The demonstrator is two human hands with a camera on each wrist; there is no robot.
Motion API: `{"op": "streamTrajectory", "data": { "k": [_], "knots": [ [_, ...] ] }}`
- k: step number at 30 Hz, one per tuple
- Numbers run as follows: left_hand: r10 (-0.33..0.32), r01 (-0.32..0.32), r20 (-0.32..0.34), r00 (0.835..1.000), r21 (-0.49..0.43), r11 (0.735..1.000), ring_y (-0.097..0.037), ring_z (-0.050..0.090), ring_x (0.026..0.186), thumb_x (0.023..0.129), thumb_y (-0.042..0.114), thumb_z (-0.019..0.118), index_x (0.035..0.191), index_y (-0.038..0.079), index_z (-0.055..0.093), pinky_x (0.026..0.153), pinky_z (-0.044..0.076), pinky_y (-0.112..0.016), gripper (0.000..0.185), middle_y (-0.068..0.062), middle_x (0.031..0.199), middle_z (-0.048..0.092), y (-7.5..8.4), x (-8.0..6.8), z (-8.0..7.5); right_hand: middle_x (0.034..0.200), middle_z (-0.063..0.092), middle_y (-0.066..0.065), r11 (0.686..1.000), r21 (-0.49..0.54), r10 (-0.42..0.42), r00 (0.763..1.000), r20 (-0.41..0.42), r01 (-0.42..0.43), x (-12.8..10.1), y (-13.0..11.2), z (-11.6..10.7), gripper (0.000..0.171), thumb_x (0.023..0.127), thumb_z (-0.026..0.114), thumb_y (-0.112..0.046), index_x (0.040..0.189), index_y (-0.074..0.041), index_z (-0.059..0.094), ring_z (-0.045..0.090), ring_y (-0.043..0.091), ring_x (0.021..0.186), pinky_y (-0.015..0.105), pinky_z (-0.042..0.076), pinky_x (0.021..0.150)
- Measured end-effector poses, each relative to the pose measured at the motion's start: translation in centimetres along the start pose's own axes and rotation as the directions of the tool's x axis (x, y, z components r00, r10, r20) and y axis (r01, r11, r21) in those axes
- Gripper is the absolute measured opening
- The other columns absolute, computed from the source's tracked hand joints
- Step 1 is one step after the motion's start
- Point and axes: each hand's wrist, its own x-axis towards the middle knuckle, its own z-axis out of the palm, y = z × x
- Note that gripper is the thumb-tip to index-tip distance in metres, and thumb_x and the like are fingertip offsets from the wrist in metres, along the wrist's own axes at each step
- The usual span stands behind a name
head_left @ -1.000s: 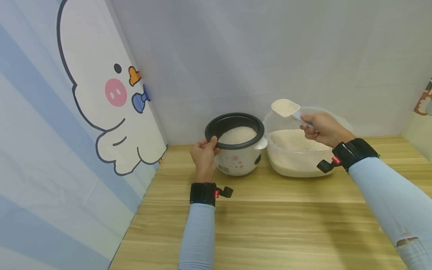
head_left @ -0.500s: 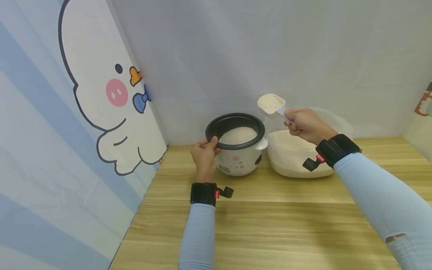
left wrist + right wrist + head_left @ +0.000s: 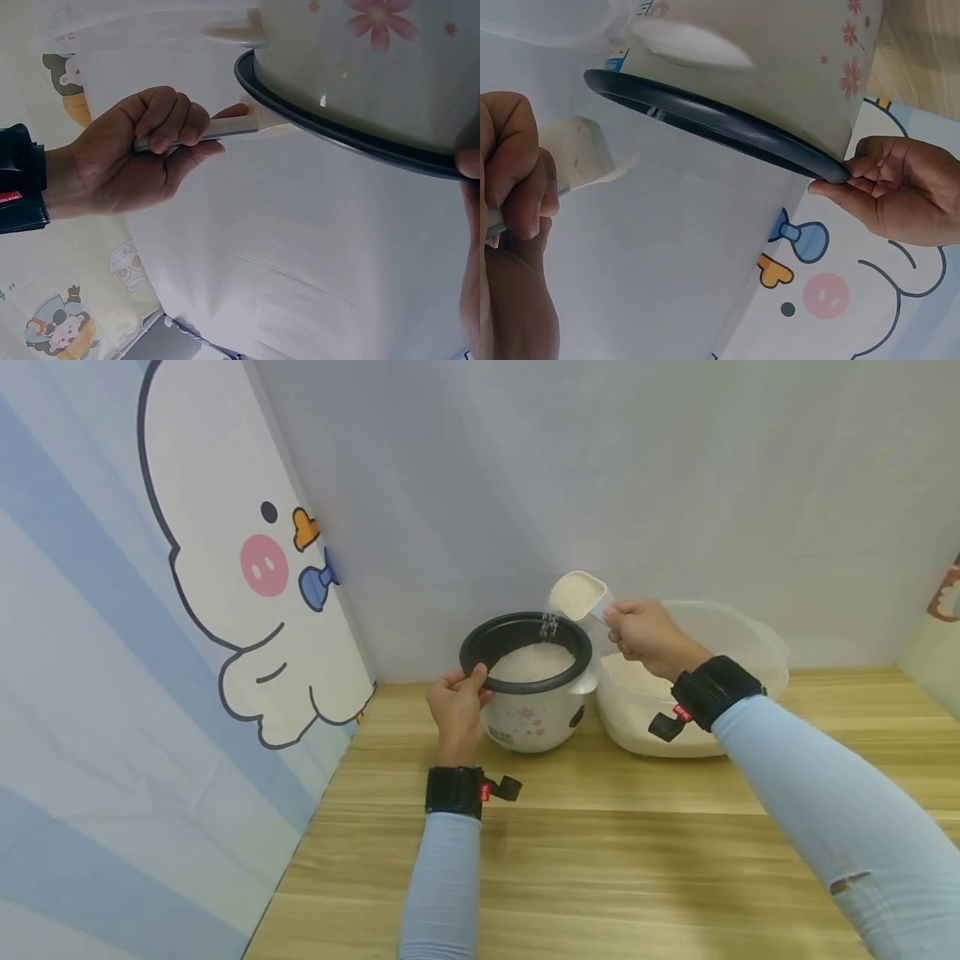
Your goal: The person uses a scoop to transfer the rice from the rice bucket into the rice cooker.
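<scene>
Nearest to us, our left hand (image 3: pixel 455 710) pinches the near rim of the rice cooker (image 3: pixel 529 693), thumb hooked over the black edge and fingers curled beneath, steadying it on the wooden table (image 3: pixel 600 860). Just above the cooker's far right rim, our right hand (image 3: pixel 647 635) has its fingers wrapped tight round the handle of the white scoop (image 3: pixel 576 596), tipped toward the pot, and rice grains (image 3: pixel 549 625) fall onto the heap inside. We judge this the pouring step, with the scoop only partly emptied. Next we would need more tilt, keeping the scoop's lip over the opening. Right of the cooker stands the clear plastic rice tub (image 3: pixel 750 643).
</scene>
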Motion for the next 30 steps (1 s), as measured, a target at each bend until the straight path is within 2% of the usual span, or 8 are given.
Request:
{"op": "streamTrajectory", "data": {
  "k": [5, 10, 14, 18, 22, 24, 27, 30],
  "knots": [
    [0.007, -0.007, -0.004, 1.0, 0.001, 1.0, -0.013, 0.062, 0.062, 0.081, 0.013, 0.077, 0.111, -0.009, 0.053, 0.063, 0.059, -0.025, 0.044, -0.009, 0.085, 0.057, 0.0, -0.1, 0.1, 0.073, 0.043, 0.001, 0.994, -0.101, -0.038, 0.999, -0.033, 0.035, 0.3, 0.2, 0.5, 0.042, 0.103, 0.04, -0.023, 0.136, 0.002, 0.044, 0.032, 0.007, 0.054, 0.018, 0.027, 0.045],
    [0.002, -0.002, -0.005, 1.0, -0.001, 1.0, -0.014, 0.063, 0.065, 0.081, 0.013, 0.077, 0.11, -0.008, 0.053, 0.063, 0.059, -0.025, 0.043, -0.009, 0.085, 0.057, 0.0, -0.2, 0.1, 0.076, 0.044, 0.003, 0.973, -0.221, -0.086, 0.993, -0.079, 0.067, 0.3, 0.4, 0.7, 0.043, 0.103, 0.04, -0.024, 0.14, -0.001, 0.042, 0.032, 0.008, 0.052, 0.02, 0.027, 0.045],
    [0.0, 0.0, -0.003, 1.0, -0.001, 1.0, -0.014, 0.062, 0.065, 0.082, 0.012, 0.076, 0.11, -0.008, 0.053, 0.063, 0.059, -0.025, 0.042, -0.009, 0.085, 0.056, 0.0, -0.2, 0.1, 0.086, 0.045, 0.006, 0.955, -0.279, -0.132, 0.985, -0.108, 0.097, 0.2, 0.7, 0.9, 0.044, 0.103, 0.039, -0.024, 0.141, -0.001, 0.041, 0.036, 0.009, 0.061, 0.02, 0.029, 0.047],
    [0.002, -0.002, -0.005, 1.0, 0.005, 1.0, -0.013, 0.062, 0.063, 0.082, 0.011, 0.075, 0.11, -0.008, 0.052, 0.064, 0.059, -0.026, 0.041, -0.009, 0.085, 0.055, 0.1, -0.1, 0.1, 0.086, 0.047, 0.008, 0.936, -0.332, -0.169, 0.978, -0.123, 0.12, 0.4, 1.2, 1.0, 0.043, 0.103, 0.039, -0.025, 0.14, -0.002, 0.043, 0.039, 0.013, 0.066, 0.021, 0.031, 0.051],
    [-0.006, 0.006, -0.006, 1.0, 0.007, 1.0, -0.014, 0.062, 0.063, 0.083, 0.01, 0.075, 0.11, -0.009, 0.052, 0.064, 0.059, -0.026, 0.04, -0.009, 0.084, 0.056, 0.2, -0.1, 0.1, 0.09, 0.052, 0.01, 0.902, -0.404, -0.217, 0.969, -0.12, 0.152, 0.7, 1.7, 1.2, 0.042, 0.103, 0.039, -0.026, 0.138, -0.003, 0.046, 0.041, 0.015, 0.065, 0.024, 0.035, 0.053],
    [-0.01, 0.01, -0.006, 1.0, 0.005, 1.0, -0.014, 0.062, 0.065, 0.083, 0.01, 0.075, 0.11, -0.009, 0.053, 0.064, 0.059, -0.026, 0.04, -0.009, 0.084, 0.056, 0.3, -0.2, 0.1, 0.094, 0.053, 0.012, 0.873, -0.453, -0.258, 0.96, -0.112, 0.182, 0.7, 1.8, 1.3, 0.041, 0.103, 0.039, -0.024, 0.135, -0.002, 0.049, 0.041, 0.016, 0.064, 0.025, 0.036, 0.052],
    [-0.01, 0.01, -0.002, 1.0, 0.003, 1.0, -0.014, 0.062, 0.067, 0.082, 0.01, 0.075, 0.11, -0.008, 0.052, 0.063, 0.058, -0.025, 0.04, -0.009, 0.084, 0.055, 0.3, -0.3, 0.1, 0.087, 0.053, 0.015, 0.827, -0.519, -0.313, 0.944, -0.102, 0.218, 0.6, 1.8, 1.5, 0.037, 0.103, 0.039, -0.023, 0.13, -0.001, 0.053, 0.04, 0.016, 0.057, 0.026, 0.036, 0.048],
    [-0.004, 0.004, 0.002, 1.0, -0.001, 1.0, -0.014, 0.062, 0.068, 0.082, 0.011, 0.075, 0.111, -0.009, 0.052, 0.063, 0.058, -0.025, 0.042, -0.009, 0.085, 0.055, 0.2, -0.3, 0.1, 0.091, 0.056, 0.015, 0.799, -0.551, -0.344, 0.934, -0.091, 0.241, 0.6, 1.8, 1.7, 0.036, 0.103, 0.039, -0.021, 0.129, 0.0, 0.054, 0.044, 0.018, 0.06, 0.027, 0.038, 0.05]
  ]
}}
